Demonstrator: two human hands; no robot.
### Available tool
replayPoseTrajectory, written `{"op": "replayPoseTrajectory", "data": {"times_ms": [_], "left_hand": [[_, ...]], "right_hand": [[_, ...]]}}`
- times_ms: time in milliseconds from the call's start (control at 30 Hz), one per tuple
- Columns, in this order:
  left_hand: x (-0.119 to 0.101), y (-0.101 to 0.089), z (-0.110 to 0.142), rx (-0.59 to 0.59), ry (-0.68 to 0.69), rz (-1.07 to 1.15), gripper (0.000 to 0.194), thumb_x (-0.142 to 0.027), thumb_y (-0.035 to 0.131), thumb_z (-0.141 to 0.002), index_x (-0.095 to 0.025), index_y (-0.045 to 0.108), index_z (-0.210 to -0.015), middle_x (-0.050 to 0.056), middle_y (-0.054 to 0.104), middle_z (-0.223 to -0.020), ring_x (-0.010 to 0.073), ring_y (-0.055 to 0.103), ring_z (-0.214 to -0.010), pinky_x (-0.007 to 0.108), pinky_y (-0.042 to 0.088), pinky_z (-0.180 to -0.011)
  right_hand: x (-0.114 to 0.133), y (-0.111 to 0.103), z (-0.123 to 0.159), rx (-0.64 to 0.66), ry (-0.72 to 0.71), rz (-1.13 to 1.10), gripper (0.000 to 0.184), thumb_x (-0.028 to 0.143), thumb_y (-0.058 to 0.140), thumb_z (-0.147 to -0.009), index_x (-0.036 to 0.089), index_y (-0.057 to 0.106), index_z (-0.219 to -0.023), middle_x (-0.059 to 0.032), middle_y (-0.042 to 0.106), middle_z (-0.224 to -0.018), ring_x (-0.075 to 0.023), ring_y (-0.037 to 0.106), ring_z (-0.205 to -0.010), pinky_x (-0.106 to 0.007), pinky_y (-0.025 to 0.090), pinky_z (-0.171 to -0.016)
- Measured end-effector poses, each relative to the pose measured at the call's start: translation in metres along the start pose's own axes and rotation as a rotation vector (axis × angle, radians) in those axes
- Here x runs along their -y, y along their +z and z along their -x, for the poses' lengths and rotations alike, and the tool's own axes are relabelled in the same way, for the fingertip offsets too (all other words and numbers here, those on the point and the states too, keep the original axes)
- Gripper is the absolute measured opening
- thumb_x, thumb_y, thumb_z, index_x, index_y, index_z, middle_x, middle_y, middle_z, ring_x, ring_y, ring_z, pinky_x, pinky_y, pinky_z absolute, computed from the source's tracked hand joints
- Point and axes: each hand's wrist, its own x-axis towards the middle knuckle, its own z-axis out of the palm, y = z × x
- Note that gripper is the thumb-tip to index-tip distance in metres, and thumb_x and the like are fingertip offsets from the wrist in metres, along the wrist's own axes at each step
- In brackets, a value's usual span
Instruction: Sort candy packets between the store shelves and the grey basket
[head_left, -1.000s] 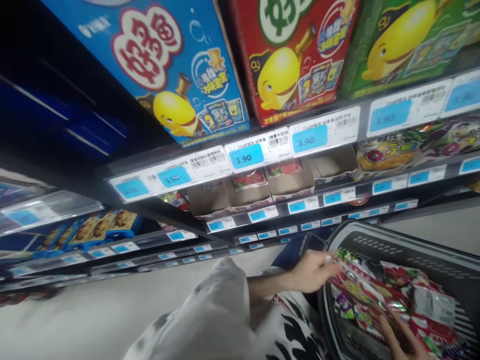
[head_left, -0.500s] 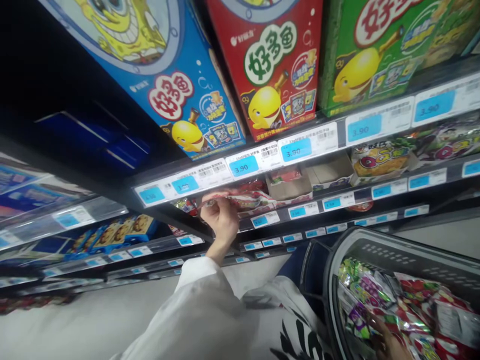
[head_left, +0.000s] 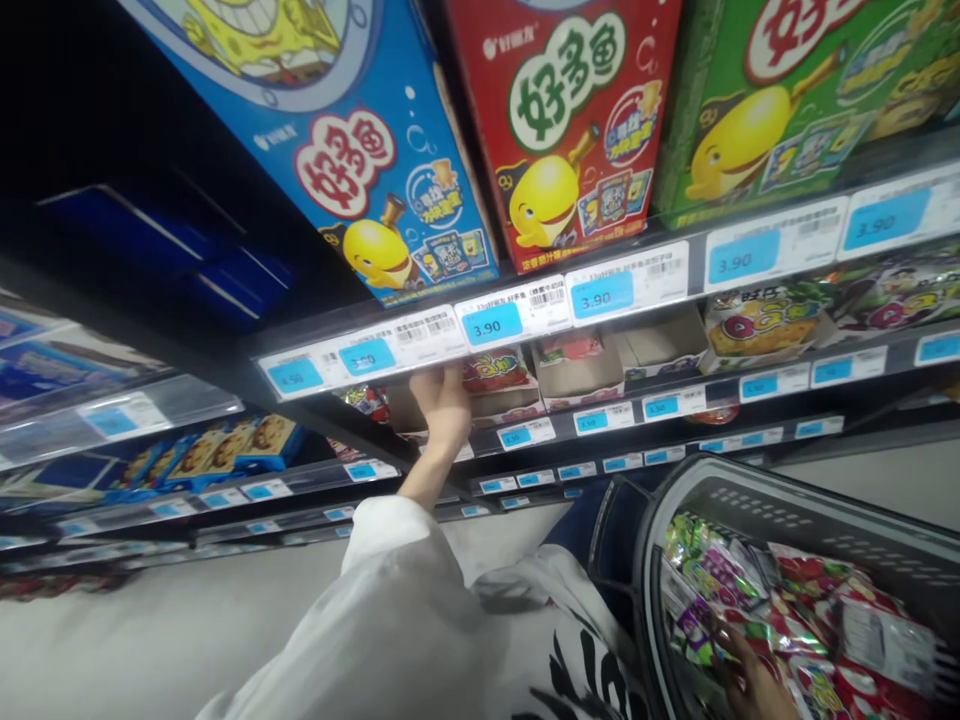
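My left hand [head_left: 442, 408] reaches under the upper shelf's price rail into a cardboard tray on the shelf below. Its fingertips are hidden behind the rail. Right beside them a red candy packet [head_left: 496, 372] with yellow lettering sits in the tray; whether the fingers still grip it does not show. Low on the right, my right hand [head_left: 750, 672] is inside the dark shopping basket [head_left: 651, 590], fingers apart over a pile of shiny candy packets [head_left: 799, 630], mostly red, with some green and purple ones.
Blue [head_left: 360, 200], red [head_left: 570, 130] and green [head_left: 772, 120] snack boxes stand on the upper shelf, above price labels [head_left: 495, 320]. More cardboard trays [head_left: 577, 375] line the shelf below. Blue cookie packs [head_left: 259, 445] lie on a shelf to the left. Pale floor shows underneath.
My left hand lifted a red candy packet from the basket, carried it left to the lower shelf, and then went deeper under the rail. My right hand stayed in the basket.
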Motion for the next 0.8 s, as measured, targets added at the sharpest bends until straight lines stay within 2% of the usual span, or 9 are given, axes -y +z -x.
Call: {"op": "replayPoseTrajectory", "data": {"times_ms": [200,267,367,400,467,533,567,633,800], "left_hand": [[0.007,0.008,-0.007,0.063,-0.087,0.124,0.043,-0.04,0.071,-0.079,-0.017,0.067,-0.115,0.009,0.074,-0.102,0.0231,0.068,-0.106,0.036,0.052,-0.1],[0.004,0.003,-0.004,0.027,-0.006,0.033,0.04,-0.033,0.072,-0.078,-0.015,0.066,-0.114,0.009,0.073,-0.1,0.0235,0.068,-0.103,0.037,0.054,-0.097],[-0.005,-0.01,0.007,-0.003,0.243,-0.251,0.025,-0.028,0.07,-0.08,-0.017,0.068,-0.102,0.007,0.071,-0.095,0.0233,0.067,-0.1,0.038,0.053,-0.094],[-0.009,-0.014,0.011,0.061,0.336,-0.349,0.019,-0.029,0.069,-0.082,-0.018,0.069,-0.097,0.007,0.07,-0.092,0.0226,0.067,-0.097,0.037,0.053,-0.093],[-0.016,-0.017,0.018,0.331,0.476,-0.497,0.015,-0.033,0.066,-0.087,-0.02,0.069,-0.093,0.005,0.07,-0.087,0.0204,0.067,-0.089,0.033,0.052,-0.087],[-0.022,-0.017,0.022,0.611,0.513,-0.578,0.021,-0.037,0.059,-0.094,-0.02,0.069,-0.101,0.005,0.07,-0.087,0.0189,0.066,-0.085,0.03,0.051,-0.081],[-0.025,-0.015,0.023,0.699,0.505,-0.614,0.025,-0.038,0.054,-0.097,-0.02,0.069,-0.107,0.006,0.071,-0.09,0.019,0.066,-0.086,0.029,0.05,-0.08],[-0.027,-0.012,0.023,0.757,0.477,-0.694,0.031,-0.039,0.049,-0.1,-0.019,0.067,-0.115,0.007,0.072,-0.097,0.0205,0.067,-0.091,0.029,0.049,-0.079],[-0.026,-0.007,0.025,0.757,0.456,-0.785,0.037,-0.042,0.048,-0.1,-0.019,0.065,-0.124,0.01,0.07,-0.111,0.024,0.064,-0.105,0.031,0.049,-0.086]], "right_hand": [[-0.013,0.004,0.0,0.078,0.052,-0.091,0.054,0.055,0.052,-0.066,0.027,0.066,-0.11,-0.0104,0.077,-0.104,-0.035,0.074,-0.095,-0.046,0.056,-0.089],[-0.02,0.007,0.0,0.097,0.055,-0.085,0.059,0.058,0.052,-0.067,0.024,0.065,-0.113,-0.0125,0.075,-0.109,-0.0352,0.073,-0.099,-0.046,0.054,-0.093],[-0.03,0.011,-0.002,0.121,0.062,-0.085,0.069,0.062,0.051,-0.069,0.021,0.06,-0.123,-0.0158,0.073,-0.116,-0.0355,0.072,-0.103,-0.048,0.051,-0.097],[-0.033,0.011,-0.002,0.125,0.061,-0.084,0.073,0.064,0.051,-0.069,0.019,0.058,-0.126,-0.0167,0.072,-0.119,-0.0355,0.071,-0.104,-0.048,0.051,-0.098],[-0.035,0.012,-0.003,0.135,0.067,-0.08,0.077,0.065,0.052,-0.069,0.019,0.056,-0.13,-0.0171,0.07,-0.122,-0.0355,0.071,-0.104,-0.048,0.052,-0.097],[-0.034,0.011,-0.003,0.156,0.076,-0.069,0.075,0.065,0.052,-0.068,0.02,0.057,-0.129,-0.0165,0.07,-0.123,-0.0357,0.071,-0.106,-0.048,0.052,-0.095],[-0.033,0.01,-0.002,0.165,0.08,-0.064,0.074,0.065,0.052,-0.068,0.02,0.059,-0.127,-0.0167,0.07,-0.123,-0.036,0.07,-0.107,-0.048,0.052,-0.096],[-0.028,0.008,-0.001,0.167,0.08,-0.049,0.074,0.065,0.05,-0.069,0.018,0.06,-0.125,-0.0175,0.07,-0.122,-0.0365,0.069,-0.11,-0.048,0.051,-0.098],[-0.014,0.003,0.002,0.143,0.091,-0.045,0.071,0.066,0.051,-0.067,0.018,0.064,-0.117,-0.0172,0.071,-0.119,-0.0375,0.068,-0.111,-0.049,0.05,-0.1]]}}
